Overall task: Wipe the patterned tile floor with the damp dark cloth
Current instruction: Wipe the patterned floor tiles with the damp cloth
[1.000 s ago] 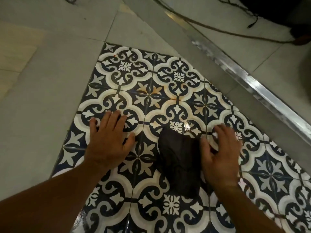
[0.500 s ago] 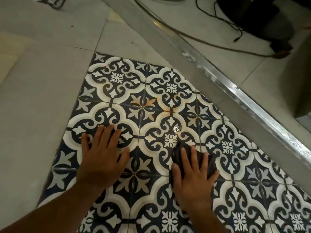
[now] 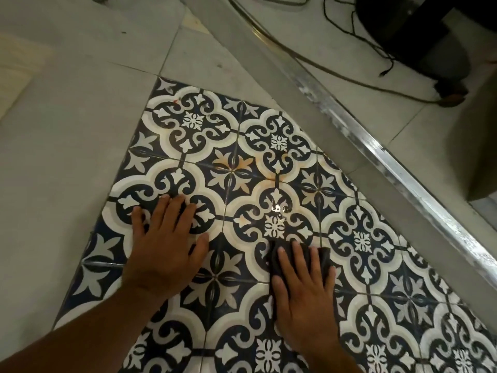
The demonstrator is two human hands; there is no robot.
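Observation:
The patterned tile floor (image 3: 269,146), navy and cream, fills the middle of the view. The dark cloth (image 3: 324,258) lies flat on it, mostly hidden under my right hand (image 3: 302,289), which presses down on it with fingers spread. Only the cloth's far edge and sides show around the fingers. My left hand (image 3: 165,246) rests flat on the tiles to the left, palm down, fingers apart, holding nothing. Orange-brown stains (image 3: 231,164) and a small wet glint (image 3: 278,208) sit on the tiles just beyond the cloth.
Plain grey tiles (image 3: 67,130) border the pattern on the left and top. A metal threshold strip (image 3: 403,168) runs diagonally at the right. Beyond it lie dark cables (image 3: 349,76) and a black object (image 3: 419,30).
My right hand shifted from the cloth's side onto its top and now presses it flat. The view has tilted up, showing more floor beyond. My left hand stays planted.

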